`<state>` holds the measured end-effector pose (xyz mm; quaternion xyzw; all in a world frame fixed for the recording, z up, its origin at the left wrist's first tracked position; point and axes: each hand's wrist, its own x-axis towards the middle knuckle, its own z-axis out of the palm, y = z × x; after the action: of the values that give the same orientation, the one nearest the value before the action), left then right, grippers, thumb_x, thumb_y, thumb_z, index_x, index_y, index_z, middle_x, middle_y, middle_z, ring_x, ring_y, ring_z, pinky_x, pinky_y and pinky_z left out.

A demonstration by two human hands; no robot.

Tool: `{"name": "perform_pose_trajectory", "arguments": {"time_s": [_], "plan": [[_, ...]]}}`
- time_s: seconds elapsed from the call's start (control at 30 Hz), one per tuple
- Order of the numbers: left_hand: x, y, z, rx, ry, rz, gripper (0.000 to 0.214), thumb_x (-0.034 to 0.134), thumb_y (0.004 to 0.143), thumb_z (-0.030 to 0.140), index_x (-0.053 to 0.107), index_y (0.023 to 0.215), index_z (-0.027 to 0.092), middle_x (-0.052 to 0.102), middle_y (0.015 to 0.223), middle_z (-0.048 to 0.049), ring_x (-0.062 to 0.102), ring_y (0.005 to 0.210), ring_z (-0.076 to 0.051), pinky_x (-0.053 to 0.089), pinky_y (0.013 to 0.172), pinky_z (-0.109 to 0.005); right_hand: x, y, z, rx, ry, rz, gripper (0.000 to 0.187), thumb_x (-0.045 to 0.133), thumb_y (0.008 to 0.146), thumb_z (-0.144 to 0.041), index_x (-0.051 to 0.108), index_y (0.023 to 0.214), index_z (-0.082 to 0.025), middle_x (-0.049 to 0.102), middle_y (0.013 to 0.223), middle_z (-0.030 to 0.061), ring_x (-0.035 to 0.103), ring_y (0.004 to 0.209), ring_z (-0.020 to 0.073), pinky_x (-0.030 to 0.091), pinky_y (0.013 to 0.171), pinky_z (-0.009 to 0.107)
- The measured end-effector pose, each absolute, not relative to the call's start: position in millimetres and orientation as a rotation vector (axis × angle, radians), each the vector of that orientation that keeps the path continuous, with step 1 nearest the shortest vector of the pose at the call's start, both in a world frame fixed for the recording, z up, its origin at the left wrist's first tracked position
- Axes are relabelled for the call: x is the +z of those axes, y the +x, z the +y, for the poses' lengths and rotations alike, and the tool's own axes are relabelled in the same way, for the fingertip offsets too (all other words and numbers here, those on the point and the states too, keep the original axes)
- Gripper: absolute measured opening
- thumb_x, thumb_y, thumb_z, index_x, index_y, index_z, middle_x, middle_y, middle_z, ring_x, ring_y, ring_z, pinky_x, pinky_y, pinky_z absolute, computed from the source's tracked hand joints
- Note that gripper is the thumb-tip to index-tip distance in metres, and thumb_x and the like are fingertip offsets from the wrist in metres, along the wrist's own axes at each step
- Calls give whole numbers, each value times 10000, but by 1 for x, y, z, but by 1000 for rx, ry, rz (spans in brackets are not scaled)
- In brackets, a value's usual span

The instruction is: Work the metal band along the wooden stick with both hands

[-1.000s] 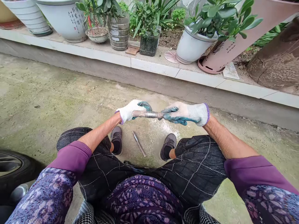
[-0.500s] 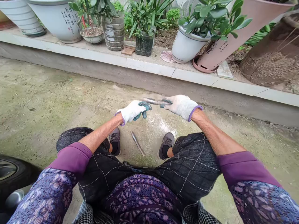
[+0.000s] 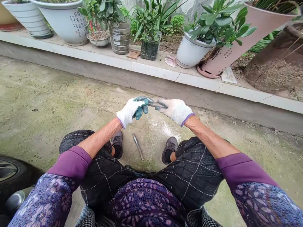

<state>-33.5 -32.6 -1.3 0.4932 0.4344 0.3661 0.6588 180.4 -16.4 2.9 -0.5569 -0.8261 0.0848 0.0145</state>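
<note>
1 head-worn camera looks forward and down, close above checked trousers [image 3: 187,176].

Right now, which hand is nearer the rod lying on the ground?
Left. In the head view, the left hand is above the rod; the right hand is farther off, to its upper right.
</note>
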Motion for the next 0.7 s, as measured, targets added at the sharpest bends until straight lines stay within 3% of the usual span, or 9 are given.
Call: {"name": "perform_pose_trajectory", "arguments": {"time_s": [0.17, 0.43, 0.7], "plan": [[-11, -31, -37, 700, 1180, 1003, 287, 551, 878, 224, 680, 1104, 100, 628, 578, 23, 350, 285, -36, 266, 295, -185, 4, 184, -15, 363, -1743, -2482, 374, 546, 875, -443, 722, 1147, -257, 712, 827, 29, 612, 697, 186, 387, 603, 283], [-22, -26, -38, 603, 1273, 1047, 271, 527, 893, 224, 686, 1087, 120, 686, 657, 1, 359, 285, -34, 272, 286, -185, 19, 202, -23, 1262, -1698, -1833, 379, 622, 856, -437, 709, 1104, -165, 469, 568, -38, 348, 420, 70, 300, 352, 202], [-24, -28, -33, 545, 1443, 1080, 285, 522, 889, 305, 706, 1026, 135, 564, 527, 39, 357, 298, -60, 257, 289, -190, 22, 200, -34, 1631, -1504, -1772, 368, 685, 816, -421, 702, 1040, -130, 462, 555, -39, 359, 411, 65, 313, 316, 188]]}}
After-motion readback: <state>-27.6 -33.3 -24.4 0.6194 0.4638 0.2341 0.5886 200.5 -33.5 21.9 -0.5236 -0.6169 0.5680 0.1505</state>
